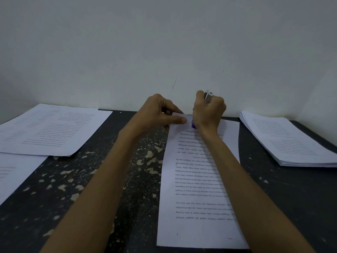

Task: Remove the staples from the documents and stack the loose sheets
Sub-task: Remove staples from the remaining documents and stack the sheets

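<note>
Document (197,179) lies mid-bench (127,170), far end near back edge; left hand (156,114) pinches its far-left corner, right hand (207,110) fisted round purple staple remover (193,125) there. Risk: jerked tool tears corner; loose pinch lets sheets shift

A document (197,179) lies on the table (109,179), centre right; loose sheets (51,130) lie far left, a paper stack (291,141) far right. At the document's top end the left hand (158,114) pinches its corner, beside the right hand (207,112) gripping a tool (207,94).
</note>
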